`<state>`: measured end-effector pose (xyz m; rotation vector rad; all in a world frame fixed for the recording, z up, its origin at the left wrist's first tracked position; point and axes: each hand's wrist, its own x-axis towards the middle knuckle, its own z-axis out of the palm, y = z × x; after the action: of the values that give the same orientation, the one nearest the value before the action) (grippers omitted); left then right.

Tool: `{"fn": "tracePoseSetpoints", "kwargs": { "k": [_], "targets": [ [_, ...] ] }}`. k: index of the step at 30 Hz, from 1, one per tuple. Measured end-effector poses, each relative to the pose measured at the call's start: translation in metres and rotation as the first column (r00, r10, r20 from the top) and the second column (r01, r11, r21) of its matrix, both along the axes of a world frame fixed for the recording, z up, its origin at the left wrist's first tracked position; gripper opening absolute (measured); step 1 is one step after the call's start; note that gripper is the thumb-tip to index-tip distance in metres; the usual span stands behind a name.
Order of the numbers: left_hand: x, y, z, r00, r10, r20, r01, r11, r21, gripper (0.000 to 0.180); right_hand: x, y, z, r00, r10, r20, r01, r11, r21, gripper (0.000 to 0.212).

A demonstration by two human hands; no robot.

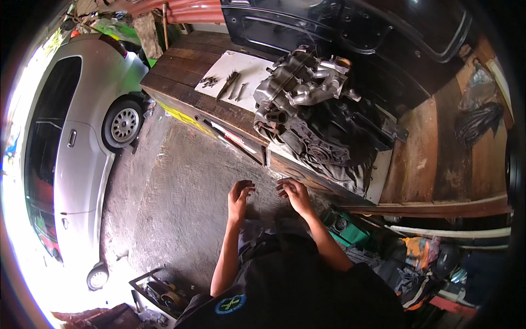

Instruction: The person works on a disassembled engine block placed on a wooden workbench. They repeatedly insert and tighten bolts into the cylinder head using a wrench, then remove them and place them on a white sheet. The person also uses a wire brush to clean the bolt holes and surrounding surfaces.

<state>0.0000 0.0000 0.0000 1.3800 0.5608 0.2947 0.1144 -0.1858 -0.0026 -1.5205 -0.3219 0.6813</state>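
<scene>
My left hand (240,193) and my right hand (296,194) hover in front of my body, a short gap apart, above the concrete floor. Both have loosely bent, darkened fingers and hold nothing. Nearest to them is the front of a wooden workbench (189,63). On it sits a greasy metal engine (285,82) with a silver intake manifold (323,82) on top. Dark cloth (350,172) lies bunched under and beside the engine. To the engine's left, a white board (253,68) carries two wrenches (240,91), a dark slender tool (228,83) and a cluster of small bolts (209,81).
A silver car (87,148) stands at the left. A black vehicle panel (312,27) leans behind the bench. A green case (348,230) and piled bags and cloths (416,268) lie at right. A framed machine (161,293) is on the floor at lower left.
</scene>
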Motion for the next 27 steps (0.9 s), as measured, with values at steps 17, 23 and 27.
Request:
{"fn": "tracePoseSetpoints", "kwargs": {
  "k": [17,23,27],
  "targets": [
    [0.0,0.127,0.001,0.998,0.011,0.067,-0.012,1.0,0.012,0.025,0.011,0.14,-0.007,0.993,0.105,-0.05,-0.101,0.993,0.068,0.021],
    [0.001,0.226,0.002,0.999,-0.035,0.032,0.033,0.998,0.054,0.026,0.013,0.221,-0.004,0.994,0.09,-0.06,-0.086,0.994,0.064,0.022],
    [0.007,0.269,0.005,0.998,-0.069,-0.006,0.069,0.997,0.04,0.026,0.018,0.242,-0.013,0.994,0.005,-0.112,0.004,0.996,0.088,0.022]
  ]
}}
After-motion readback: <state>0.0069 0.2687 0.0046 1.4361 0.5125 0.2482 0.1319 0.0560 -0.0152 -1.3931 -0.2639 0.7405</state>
